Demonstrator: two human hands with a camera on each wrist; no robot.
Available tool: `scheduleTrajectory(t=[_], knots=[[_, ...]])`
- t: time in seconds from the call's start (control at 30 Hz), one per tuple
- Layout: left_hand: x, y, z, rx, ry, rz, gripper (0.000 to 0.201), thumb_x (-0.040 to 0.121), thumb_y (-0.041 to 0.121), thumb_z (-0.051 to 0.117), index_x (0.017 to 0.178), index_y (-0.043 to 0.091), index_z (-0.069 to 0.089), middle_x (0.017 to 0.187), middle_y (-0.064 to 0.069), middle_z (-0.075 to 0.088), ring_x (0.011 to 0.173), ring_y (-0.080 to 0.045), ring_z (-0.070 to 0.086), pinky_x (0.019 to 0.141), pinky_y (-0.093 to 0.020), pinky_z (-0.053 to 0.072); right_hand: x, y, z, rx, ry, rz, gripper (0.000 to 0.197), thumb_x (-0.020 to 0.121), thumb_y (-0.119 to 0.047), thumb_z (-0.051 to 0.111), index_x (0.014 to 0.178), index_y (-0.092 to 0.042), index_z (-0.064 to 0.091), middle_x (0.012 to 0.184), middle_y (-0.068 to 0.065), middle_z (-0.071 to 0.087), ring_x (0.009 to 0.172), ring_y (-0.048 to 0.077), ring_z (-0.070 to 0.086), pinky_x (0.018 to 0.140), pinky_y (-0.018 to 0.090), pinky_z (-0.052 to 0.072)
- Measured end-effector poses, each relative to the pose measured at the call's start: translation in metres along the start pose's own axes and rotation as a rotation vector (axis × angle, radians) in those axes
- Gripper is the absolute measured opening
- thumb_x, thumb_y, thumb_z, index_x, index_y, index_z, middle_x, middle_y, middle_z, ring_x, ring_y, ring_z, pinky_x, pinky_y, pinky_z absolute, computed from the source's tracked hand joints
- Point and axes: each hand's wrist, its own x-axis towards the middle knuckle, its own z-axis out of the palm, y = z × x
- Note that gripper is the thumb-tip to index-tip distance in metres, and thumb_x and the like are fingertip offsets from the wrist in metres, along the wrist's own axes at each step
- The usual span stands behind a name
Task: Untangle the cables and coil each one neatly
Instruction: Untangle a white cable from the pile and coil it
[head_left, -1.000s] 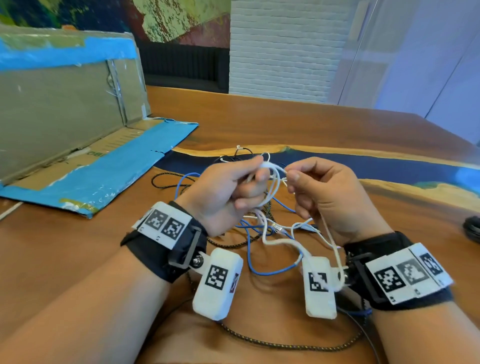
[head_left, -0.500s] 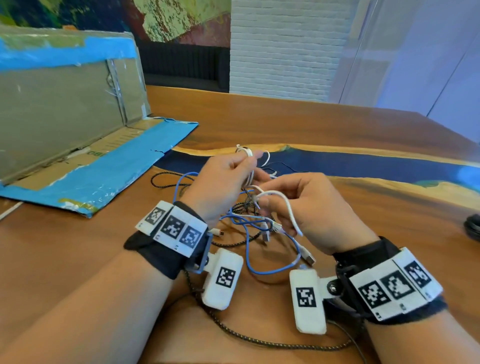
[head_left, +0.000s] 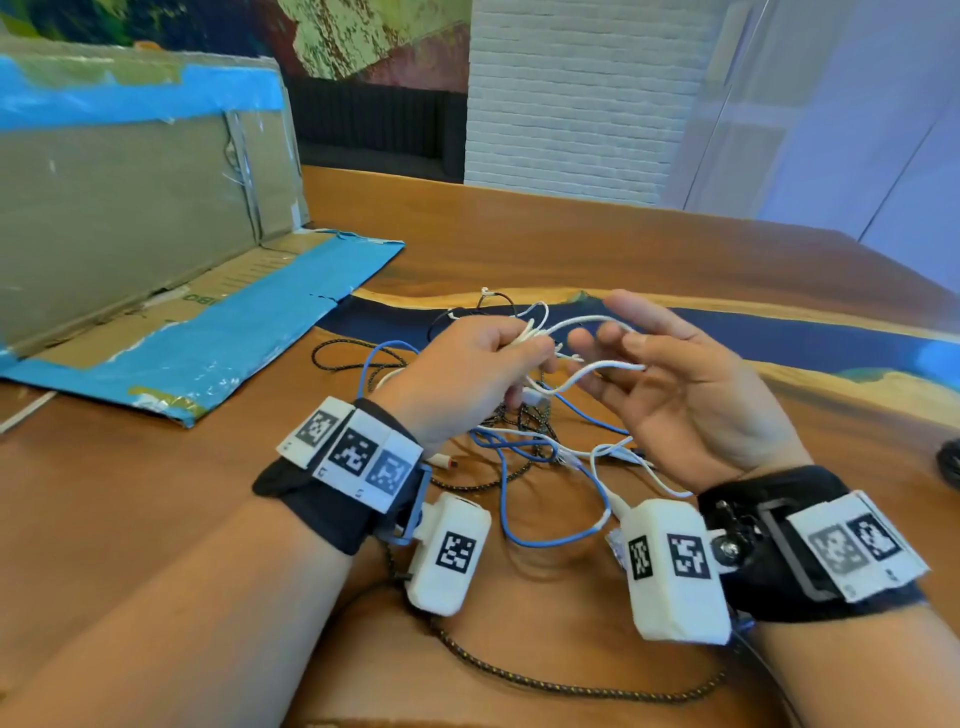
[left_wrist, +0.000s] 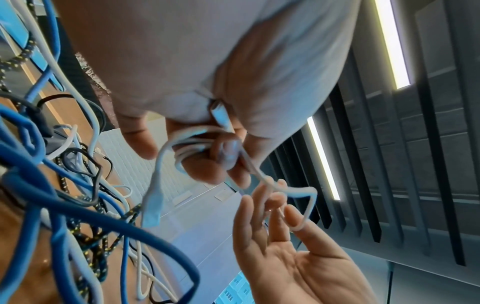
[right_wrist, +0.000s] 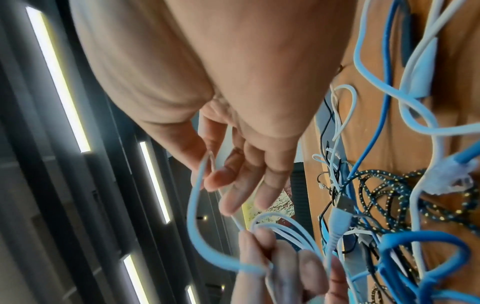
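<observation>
My left hand (head_left: 522, 353) pinches a small bundle of white cable (head_left: 587, 323) loops above the table. My right hand (head_left: 621, 345) is palm up beside it, fingers spread and nearly straight, with one white loop draped over them. The left wrist view shows the left hand (left_wrist: 207, 148) gripping the gathered white cable (left_wrist: 310, 194), whose loop hooks round a fingertip of the right hand (left_wrist: 280, 236). Under both hands lies a tangle with a blue cable (head_left: 550, 540) and a black braided cable (head_left: 571, 686). In the right wrist view the right hand (right_wrist: 233, 185) shows relaxed fingers.
An opened cardboard box (head_left: 130, 208) with blue tape lies at the left on the wooden table (head_left: 571, 244). A thin black wire (head_left: 493, 299) runs behind the hands. A dark object (head_left: 951, 467) sits at the right edge.
My right hand has let go of its pinch on the white cable and turned palm up with fingers spread. My left hand still holds the white loops, slightly lower.
</observation>
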Motion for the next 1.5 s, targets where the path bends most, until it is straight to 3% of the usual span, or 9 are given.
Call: scheduleTrajectory(t=[0.13,0.27,0.4,0.53,0.67,0.83,1.07,1.23,1.5], knots=[[0.000,-0.001,0.000,-0.023,0.000,-0.048,0.038,0.109,0.029,0.046,0.082,0.011,0.067,0.069,-0.003,0.067,0.071,-0.013,0.063,0.080,-0.034,0.047,0.003,-0.004,0.001,0.134,0.119,-0.044,0.041,0.099,0.006,0.043,0.091,-0.010,0.080,0.077,0.006,0.064,0.062,0.015,0.067,0.072,0.033,0.064],[0.000,0.002,0.003,-0.208,-0.019,-0.071,0.040,0.110,0.022,0.042,0.075,0.010,0.057,0.075,-0.006,0.068,0.075,-0.023,0.070,0.081,-0.033,0.048,0.004,-0.006,-0.003,-0.014,0.205,-0.036,0.031,0.104,-0.002,0.042,0.110,-0.014,0.070,0.079,0.000,0.060,0.042,0.006,0.029,0.037,0.018,0.025],[-0.002,0.006,-0.003,-0.606,-0.081,-0.106,0.051,0.110,0.031,0.035,0.067,0.011,0.054,0.054,0.002,0.030,0.048,-0.016,0.032,0.052,-0.026,0.031,0.006,-0.003,-0.009,-0.199,0.235,-0.067,0.025,0.102,-0.003,0.052,0.115,-0.012,0.071,0.082,0.001,0.068,0.042,0.008,0.029,0.040,0.020,0.016],[-0.004,0.007,-0.010,-0.880,-0.240,-0.078,0.049,0.107,0.032,0.035,0.092,0.007,0.073,0.055,0.006,0.032,0.047,-0.011,0.035,0.072,-0.037,0.015,0.006,0.004,-0.009,-0.373,0.252,-0.095,0.018,0.100,-0.006,0.060,0.108,-0.012,0.074,0.084,0.005,0.073,0.044,0.013,0.028,0.039,0.020,0.019],[-0.009,0.017,-0.007,-1.010,-0.217,-0.038,0.044,0.106,0.027,0.036,0.128,0.003,0.064,0.065,0.004,0.045,0.072,-0.016,0.063,0.100,-0.044,0.041,0.004,0.012,-0.004,-0.526,0.207,-0.072,0.014,0.100,-0.011,0.063,0.100,-0.014,0.077,0.078,0.010,0.071,0.040,0.014,0.025,0.038,0.018,0.022],[-0.005,0.018,0.003,-0.859,0.042,-0.013,0.034,0.110,0.023,0.034,0.117,0.009,0.065,0.080,0.008,0.070,0.116,-0.018,0.068,0.097,-0.042,0.046,-0.004,0.024,0.009,-0.722,-0.032,0.027,0.019,0.101,-0.012,0.062,0.108,-0.019,0.079,0.075,0.010,0.072,0.039,0.015,0.034,0.037,0.018,0.029],[0.003,0.001,0.014,-0.410,0.091,-0.034,0.026,0.107,0.017,0.049,0.105,0.004,0.072,0.127,0.005,0.072,0.118,-0.007,0.066,0.104,-0.034,0.050,-0.007,0.022,0.009,-0.882,-0.040,-0.087,0.023,0.094,-0.017,0.073,0.073,-0.008,0.076,0.062,0.009,0.069,0.038,0.007,0.041,0.041,0.016,0.034],[0.004,-0.009,0.008,-0.022,0.077,0.002,0.041,0.106,0.025,0.054,0.067,0.015,0.063,0.079,-0.006,0.063,0.083,-0.028,0.064,0.084,-0.042,0.051,-0.004,0.021,0.012,-0.553,0.074,-0.136,0.009,0.095,-0.005,0.069,0.087,0.000,0.070,0.064,0.013,0.067,0.034,0.012,0.032,0.038,0.017,0.028],[-0.004,0.007,0.003,-0.191,-0.158,-0.110,0.042,0.106,0.018,0.043,0.086,-0.002,0.074,0.060,-0.006,0.048,0.060,-0.019,0.043,0.062,-0.030,0.040,-0.003,0.003,0.002,-0.501,0.044,-0.127,0.020,0.101,0.001,0.055,0.106,-0.005,0.073,0.087,0.013,0.075,0.034,0.011,0.035,0.033,0.018,0.032]])
